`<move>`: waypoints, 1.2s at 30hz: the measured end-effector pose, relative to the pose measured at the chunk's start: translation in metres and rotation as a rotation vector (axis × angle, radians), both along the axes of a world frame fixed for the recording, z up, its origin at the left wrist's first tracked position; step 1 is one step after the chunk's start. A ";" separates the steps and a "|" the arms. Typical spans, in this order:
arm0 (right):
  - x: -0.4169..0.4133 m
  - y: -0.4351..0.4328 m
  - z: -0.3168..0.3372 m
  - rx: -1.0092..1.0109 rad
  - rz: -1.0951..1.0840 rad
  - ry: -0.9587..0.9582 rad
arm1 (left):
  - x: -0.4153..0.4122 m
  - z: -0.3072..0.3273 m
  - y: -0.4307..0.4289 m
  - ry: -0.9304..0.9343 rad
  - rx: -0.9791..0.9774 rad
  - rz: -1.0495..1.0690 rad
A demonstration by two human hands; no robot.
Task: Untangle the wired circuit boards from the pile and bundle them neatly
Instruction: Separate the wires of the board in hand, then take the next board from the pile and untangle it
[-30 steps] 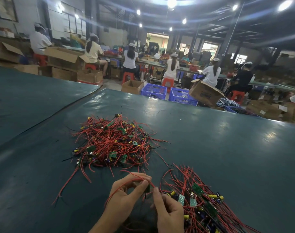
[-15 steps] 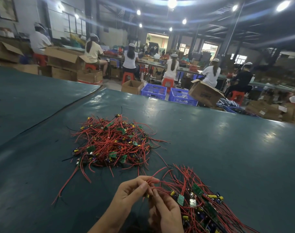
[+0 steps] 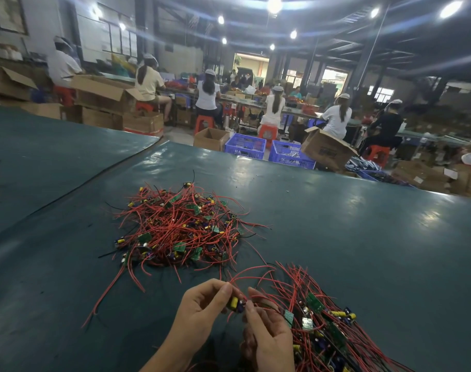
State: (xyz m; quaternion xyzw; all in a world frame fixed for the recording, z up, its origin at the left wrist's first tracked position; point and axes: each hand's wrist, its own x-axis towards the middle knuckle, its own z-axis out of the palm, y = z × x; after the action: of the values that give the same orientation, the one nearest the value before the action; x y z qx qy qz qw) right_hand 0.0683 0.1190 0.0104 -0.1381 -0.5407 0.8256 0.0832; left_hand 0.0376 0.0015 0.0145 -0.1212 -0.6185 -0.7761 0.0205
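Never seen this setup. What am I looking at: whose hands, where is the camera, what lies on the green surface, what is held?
No machine here: a person works bare-handed, filmed by one wide-angle head-worn camera looking forward and down. The left hand and right hand both pinch one small wired board. On the dark green table lies a tangled pile of red-wired boards; a straighter group lies beside the right hand. Other workers sit behind.
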 end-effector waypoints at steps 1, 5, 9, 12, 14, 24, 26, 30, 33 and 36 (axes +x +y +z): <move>0.000 0.000 0.001 0.017 0.006 0.004 | -0.001 -0.001 0.000 -0.003 -0.004 0.000; 0.001 0.001 0.000 0.081 0.022 -0.046 | -0.002 -0.002 -0.001 -0.019 -0.003 -0.004; 0.000 0.003 0.002 0.079 0.021 -0.112 | -0.001 -0.002 -0.001 -0.028 -0.006 -0.020; 0.000 0.003 0.001 0.049 0.011 -0.145 | -0.001 -0.002 -0.001 -0.030 0.010 -0.028; -0.001 0.003 0.000 0.033 0.002 -0.163 | -0.001 -0.003 -0.001 -0.030 0.020 -0.027; -0.010 0.008 -0.007 -0.095 -0.240 -0.010 | -0.008 -0.007 -0.002 -0.062 0.023 0.140; -0.010 0.010 -0.006 -0.098 -0.267 0.007 | -0.007 -0.009 -0.001 -0.089 0.014 0.099; -0.004 0.011 -0.005 0.049 -0.252 0.013 | -0.001 -0.009 0.002 -0.138 -0.038 -0.079; -0.002 0.006 -0.007 0.121 -0.181 0.031 | 0.003 -0.007 0.006 -0.112 -0.085 -0.138; -0.003 0.003 -0.006 0.096 -0.138 0.029 | 0.004 -0.003 0.005 -0.065 -0.151 -0.079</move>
State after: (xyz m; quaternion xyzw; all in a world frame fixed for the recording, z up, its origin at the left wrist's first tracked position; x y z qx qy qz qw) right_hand 0.0654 0.1220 0.0048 -0.1592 -0.5677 0.7928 0.1543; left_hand 0.0414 0.0066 0.0110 -0.1216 -0.6702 -0.7311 -0.0394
